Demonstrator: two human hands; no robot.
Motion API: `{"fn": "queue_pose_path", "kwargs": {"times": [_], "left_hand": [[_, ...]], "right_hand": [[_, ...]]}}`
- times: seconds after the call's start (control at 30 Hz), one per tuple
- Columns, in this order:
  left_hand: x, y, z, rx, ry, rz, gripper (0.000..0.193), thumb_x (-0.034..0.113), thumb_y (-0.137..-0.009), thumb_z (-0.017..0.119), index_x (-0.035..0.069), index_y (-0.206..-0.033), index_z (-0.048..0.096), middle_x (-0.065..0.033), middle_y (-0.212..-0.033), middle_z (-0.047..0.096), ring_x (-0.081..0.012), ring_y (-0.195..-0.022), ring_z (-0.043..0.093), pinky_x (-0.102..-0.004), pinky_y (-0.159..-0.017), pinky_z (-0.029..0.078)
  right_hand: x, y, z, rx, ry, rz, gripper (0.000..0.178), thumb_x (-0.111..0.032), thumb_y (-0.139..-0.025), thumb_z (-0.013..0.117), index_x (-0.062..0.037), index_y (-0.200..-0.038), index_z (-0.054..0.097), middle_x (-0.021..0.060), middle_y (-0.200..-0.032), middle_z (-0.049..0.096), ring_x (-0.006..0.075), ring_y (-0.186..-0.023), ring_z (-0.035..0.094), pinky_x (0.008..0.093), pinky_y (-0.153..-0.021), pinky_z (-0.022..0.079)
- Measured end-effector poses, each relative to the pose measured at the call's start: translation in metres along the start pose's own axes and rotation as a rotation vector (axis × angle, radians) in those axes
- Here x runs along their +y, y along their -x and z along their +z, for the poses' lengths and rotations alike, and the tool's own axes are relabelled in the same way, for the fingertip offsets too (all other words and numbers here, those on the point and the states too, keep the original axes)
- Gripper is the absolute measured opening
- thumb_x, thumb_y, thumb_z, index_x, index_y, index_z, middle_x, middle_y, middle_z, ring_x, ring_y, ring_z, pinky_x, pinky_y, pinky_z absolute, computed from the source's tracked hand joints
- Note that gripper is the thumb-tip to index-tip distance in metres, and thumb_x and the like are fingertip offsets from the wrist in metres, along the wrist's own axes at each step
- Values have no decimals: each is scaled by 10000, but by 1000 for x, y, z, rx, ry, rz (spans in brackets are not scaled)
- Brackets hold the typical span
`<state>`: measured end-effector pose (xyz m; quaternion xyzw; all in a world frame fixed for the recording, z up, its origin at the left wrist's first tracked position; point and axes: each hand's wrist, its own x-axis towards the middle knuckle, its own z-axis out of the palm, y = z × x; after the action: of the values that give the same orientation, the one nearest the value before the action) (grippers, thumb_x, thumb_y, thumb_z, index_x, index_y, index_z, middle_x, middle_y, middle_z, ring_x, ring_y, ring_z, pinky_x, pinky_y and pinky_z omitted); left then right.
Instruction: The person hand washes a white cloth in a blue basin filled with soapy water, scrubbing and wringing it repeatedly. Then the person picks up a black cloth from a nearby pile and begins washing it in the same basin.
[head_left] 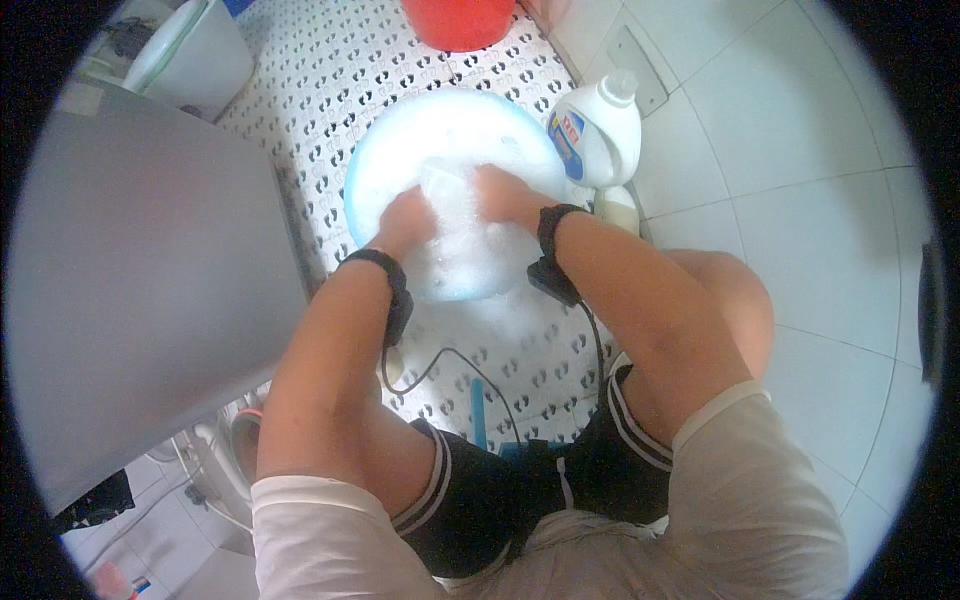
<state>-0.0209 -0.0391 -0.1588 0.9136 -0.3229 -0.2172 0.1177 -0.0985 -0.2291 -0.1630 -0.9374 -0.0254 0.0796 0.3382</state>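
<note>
White foam (450, 125) in the basin (352, 195) partly hides left hand (408, 218) and right hand (503, 196), grip indeterminable; detergent bottle (607, 130) stands right of the basin, presumably for easy reach.

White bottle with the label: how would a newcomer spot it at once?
Find the tiled wall on the right, then the round, foam-filled basin on the floor. The bottle stands between them, by the basin's upper right side. Its blue-and-red label and larger size set it apart from the pale container just below it in the picture.
</note>
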Motion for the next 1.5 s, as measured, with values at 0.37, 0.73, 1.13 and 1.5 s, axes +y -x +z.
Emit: {"fn": "queue_pose_path", "kwargs": {"times": [0.37,0.73,1.13,1.5], "left_hand": [[21,6,-14,-97,-101,-93,281,156,-773,632,53,-1028,689,-167,-1041,696,-333,-996,666,-409,-867,524],[21,9,-34,-159,-189,-73,469,351,-785,663,-9,-1085,659,-186,-1094,683,-368,-1001,662,-422,-879,529],[18,37,-92,26,-204,-99,635,444,-752,706,87,-1263,587,-188,-1189,644,-337,-1089,627,-415,-927,500],[23,40,-153,203,-62,-72,610,431,-717,761,54,-1186,660,-206,-1094,683,-335,-1027,657,-391,-899,509]], "right_hand": [[-21,-8,16,26,279,144,204,-147,-718,689,-31,-887,680,198,-926,687,360,-864,672,436,-776,538],[-35,-4,-25,-75,247,10,284,-236,-690,738,-15,-868,715,186,-880,711,347,-834,698,421,-767,553],[-27,1,-90,-82,29,40,606,-370,-688,750,28,-1131,643,251,-1111,659,355,-1040,635,392,-921,487],[-72,2,-136,324,106,-122,570,-320,-695,684,18,-1151,629,261,-1057,663,390,-1001,640,430,-893,503]]}}
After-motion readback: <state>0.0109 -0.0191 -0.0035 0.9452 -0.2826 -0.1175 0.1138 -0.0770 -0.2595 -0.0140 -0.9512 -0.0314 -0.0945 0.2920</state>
